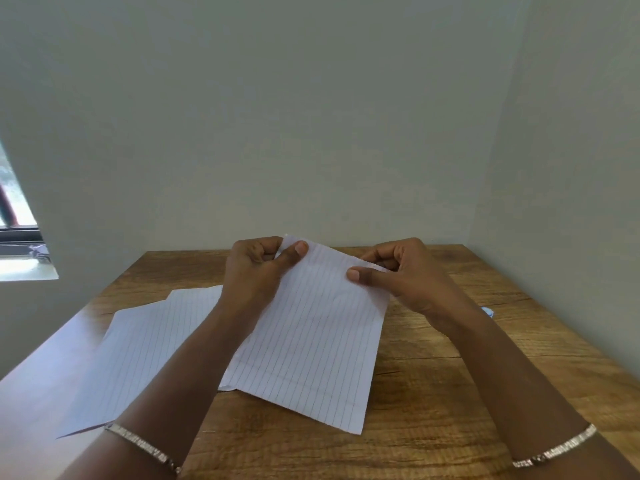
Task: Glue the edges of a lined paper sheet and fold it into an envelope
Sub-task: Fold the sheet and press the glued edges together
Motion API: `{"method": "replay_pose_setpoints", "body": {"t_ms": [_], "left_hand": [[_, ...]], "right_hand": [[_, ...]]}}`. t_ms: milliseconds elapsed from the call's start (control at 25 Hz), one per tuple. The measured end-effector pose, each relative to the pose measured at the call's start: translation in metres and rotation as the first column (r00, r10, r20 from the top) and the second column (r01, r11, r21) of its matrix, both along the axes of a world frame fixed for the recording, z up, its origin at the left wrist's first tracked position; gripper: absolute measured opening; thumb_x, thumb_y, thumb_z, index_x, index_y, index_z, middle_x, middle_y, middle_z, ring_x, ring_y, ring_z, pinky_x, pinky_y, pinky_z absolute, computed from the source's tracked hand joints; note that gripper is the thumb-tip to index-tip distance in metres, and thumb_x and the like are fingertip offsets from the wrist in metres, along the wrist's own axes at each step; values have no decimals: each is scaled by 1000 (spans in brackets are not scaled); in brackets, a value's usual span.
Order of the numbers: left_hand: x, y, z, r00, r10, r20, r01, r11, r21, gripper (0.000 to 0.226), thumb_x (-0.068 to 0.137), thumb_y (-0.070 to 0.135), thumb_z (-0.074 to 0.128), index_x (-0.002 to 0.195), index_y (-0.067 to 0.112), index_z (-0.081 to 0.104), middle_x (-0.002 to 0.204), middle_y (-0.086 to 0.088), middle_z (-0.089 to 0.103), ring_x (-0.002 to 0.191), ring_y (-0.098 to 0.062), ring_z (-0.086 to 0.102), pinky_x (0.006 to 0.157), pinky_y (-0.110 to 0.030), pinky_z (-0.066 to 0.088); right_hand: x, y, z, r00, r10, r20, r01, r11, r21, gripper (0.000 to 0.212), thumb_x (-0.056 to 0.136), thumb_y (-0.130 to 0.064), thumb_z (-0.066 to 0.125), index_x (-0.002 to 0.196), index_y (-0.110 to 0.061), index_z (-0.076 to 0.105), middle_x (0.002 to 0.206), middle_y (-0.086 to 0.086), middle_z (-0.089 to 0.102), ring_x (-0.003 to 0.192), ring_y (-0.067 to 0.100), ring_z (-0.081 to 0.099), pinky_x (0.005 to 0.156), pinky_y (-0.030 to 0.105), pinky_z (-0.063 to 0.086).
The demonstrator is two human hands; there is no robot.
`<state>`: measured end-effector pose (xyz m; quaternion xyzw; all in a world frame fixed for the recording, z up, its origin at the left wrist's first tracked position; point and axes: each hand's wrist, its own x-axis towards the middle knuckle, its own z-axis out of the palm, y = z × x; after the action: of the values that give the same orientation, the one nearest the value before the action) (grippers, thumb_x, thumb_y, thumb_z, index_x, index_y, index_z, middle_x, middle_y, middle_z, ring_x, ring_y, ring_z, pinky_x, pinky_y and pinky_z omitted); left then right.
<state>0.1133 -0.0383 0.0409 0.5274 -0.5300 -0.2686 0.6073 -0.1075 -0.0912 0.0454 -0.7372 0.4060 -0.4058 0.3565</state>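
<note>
White lined paper sheet (311,341), folded into a narrow rectangle, sits mid-frame over the brown wooden table (450,393). Its long axis runs from lower centre up toward the wall, leaning slightly right, and the ruled lines follow it. The left hand (258,271) pinches the far left corner, thumb on top and fingers curled behind. The right hand (401,275) grips the far right corner the same way. Whether the near edge touches the table is unclear. Loose lined sheets (149,341) at lower left are partly covered by the left forearm. A small pale blue object (487,310) at mid right is mostly hidden.
</note>
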Motion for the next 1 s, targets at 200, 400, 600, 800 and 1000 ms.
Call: {"method": "replay_pose_setpoints", "body": {"t_ms": [200, 400, 600, 800, 1000], "left_hand": [[1, -4, -3, 998, -28, -49, 29, 999, 17, 25, 91, 37, 71, 94, 14, 79, 85, -5, 80, 79, -22, 78, 78, -43, 63], [6, -8, -5, 990, -33, -140, 37, 999, 21, 23, 91, 37, 71, 93, 15, 79, 89, -4, 80, 83, -23, 78, 81, -45, 62], [7, -12, -9, 987, -17, -160, 23, 999, 40, 24, 93, 37, 68, 89, 16, 80, 89, -4, 80, 82, -22, 78, 77, -41, 61], [7, -13, -10, 990, -39, -137, 45, 998, 44, 26, 94, 38, 67, 86, 17, 79, 88, -1, 80, 79, -17, 78, 62, -26, 59], [1, -12, -13, 995, -55, -78, 58, 998, 26, 21, 93, 35, 68, 96, 17, 78, 92, 2, 80, 83, -15, 77, 73, -34, 61]], "right_hand": [[1, -2, -3, 993, -59, 102, 59, 998, 10, 17, 79, -31, 87, 82, -16, 80, 83, -4, 80, 77, 7, 75, 66, 23, 57], [-4, -5, -2, 948, -43, 317, -21, 980, 196, 16, 79, -18, 86, 89, -9, 78, 85, 4, 82, 79, 14, 79, 63, 22, 61], [-3, -8, -3, 924, -90, 372, 15, 980, 200, 14, 84, -17, 82, 93, -6, 79, 86, 4, 82, 81, 14, 79, 63, 21, 61], [-3, -8, -4, 919, -171, 356, 115, 978, 172, 6, 86, -14, 81, 82, -10, 79, 77, -1, 81, 71, 7, 76, 63, 21, 61], [-3, -7, -2, 937, -196, 291, 186, 981, 61, 8, 86, -25, 79, 93, -23, 81, 93, -7, 80, 91, 3, 72, 74, 21, 52]]}}
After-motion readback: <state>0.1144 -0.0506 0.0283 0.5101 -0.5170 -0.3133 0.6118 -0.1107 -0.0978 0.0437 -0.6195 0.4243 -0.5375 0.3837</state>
